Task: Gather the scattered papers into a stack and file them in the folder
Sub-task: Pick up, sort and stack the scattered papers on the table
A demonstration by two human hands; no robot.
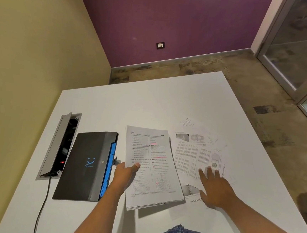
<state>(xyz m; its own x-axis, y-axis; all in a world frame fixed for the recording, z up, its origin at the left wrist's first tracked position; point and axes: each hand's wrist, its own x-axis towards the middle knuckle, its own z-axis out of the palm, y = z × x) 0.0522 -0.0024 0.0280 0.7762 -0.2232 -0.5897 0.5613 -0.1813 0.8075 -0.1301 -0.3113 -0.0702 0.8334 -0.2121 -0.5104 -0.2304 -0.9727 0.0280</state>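
While my left hand point(126, 171) pinches the left edge of the gathered stack of papers point(153, 168), thumb on top and the sheets lifted clear of the table point(113, 103), my right hand point(215, 188) lies flat with fingers spread on the loose sheets point(199, 157) just right of the stack. Those sheets still overlap each other near the right side of the table. The black expanding folder point(87, 164) with blue tabs sits closed to the left, beside an open cable box point(61, 145) set into the table.

I judge the main risk is the stack sagging: held by one edge only, it could fan out or shed pages. Sliding the loose sheets with a flat palm could also crease them or leave the lowest one behind.

Readable print is scarce: "mebooksfr…" on the near sheet's margin, part of the same web address up the right one, and a blue smiley logo on the folder, its caption too small to read.
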